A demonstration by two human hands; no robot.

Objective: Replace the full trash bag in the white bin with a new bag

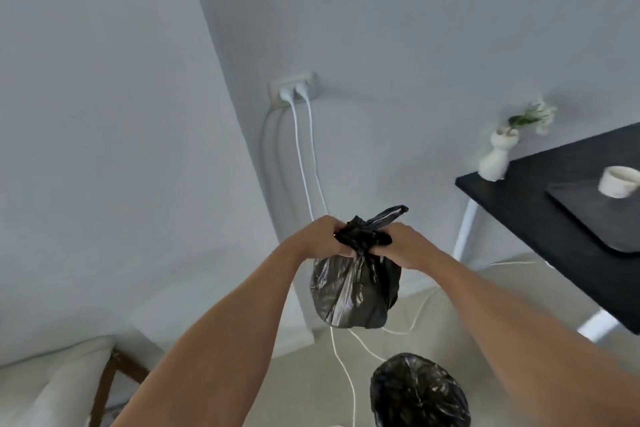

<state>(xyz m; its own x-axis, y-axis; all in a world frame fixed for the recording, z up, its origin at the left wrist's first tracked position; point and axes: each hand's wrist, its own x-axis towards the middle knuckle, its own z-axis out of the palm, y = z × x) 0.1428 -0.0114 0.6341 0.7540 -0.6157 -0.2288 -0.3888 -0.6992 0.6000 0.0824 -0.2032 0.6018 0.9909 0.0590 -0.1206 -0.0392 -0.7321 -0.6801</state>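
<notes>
- Our left hand [322,236] and right hand [398,244] are both clenched on the gathered neck of the full black trash bag [356,291], one at nine o'clock of the knot, the other at three.
- The bag hangs in mid-air below our fists; a loose handle loop sticks up at one o'clock.
- We judge the step to be tying it shut; next calls for cinching the knot, then setting the bag aside.
- At five o'clock below sits the bin [419,392], already showing a black liner, contents unseen.
- On the black table [526,204] at three o'clock, a white cup [618,181] rests on a dark tray [588,218]; we cannot tell whether it holds anything.
</notes>
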